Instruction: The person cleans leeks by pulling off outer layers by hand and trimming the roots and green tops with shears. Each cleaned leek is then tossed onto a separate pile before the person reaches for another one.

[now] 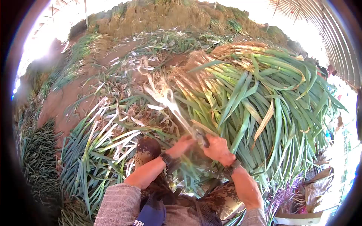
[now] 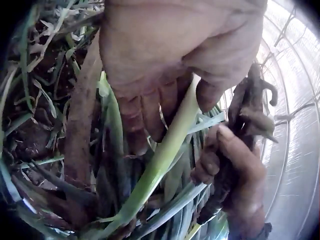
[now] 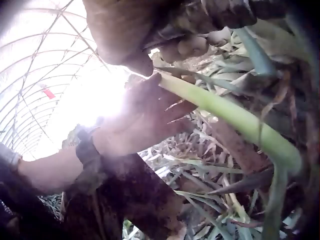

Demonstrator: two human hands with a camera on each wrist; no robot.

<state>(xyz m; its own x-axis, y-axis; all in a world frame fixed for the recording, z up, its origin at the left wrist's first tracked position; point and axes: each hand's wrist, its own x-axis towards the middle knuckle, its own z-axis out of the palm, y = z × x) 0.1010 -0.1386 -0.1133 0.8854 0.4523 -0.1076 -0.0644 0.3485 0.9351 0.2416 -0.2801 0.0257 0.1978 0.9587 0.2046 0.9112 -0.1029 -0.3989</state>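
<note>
Both of my hands meet low in the middle of the head view on one green onion (image 1: 177,111), whose pale stalk and roots point up and away from me. My left hand (image 1: 183,145) holds the stalk (image 2: 165,155) between thumb and fingers. In the right wrist view that left hand (image 3: 140,117) shows palm up, touching the stalk's (image 3: 225,112) end. My right hand (image 1: 218,148) is curled round a dark, dirt-caked tool (image 2: 250,110) right beside the stalk. The tool's working end is hidden.
A tall heap of long green onions (image 1: 264,101) fills the right side. A flatter spread of pale-stalked onions (image 1: 98,150) lies to the left of my camouflage knee (image 1: 147,148). Bare soil (image 1: 64,101) strewn with peelings lies beyond. A cardboard box (image 1: 301,216) sits at the lower right.
</note>
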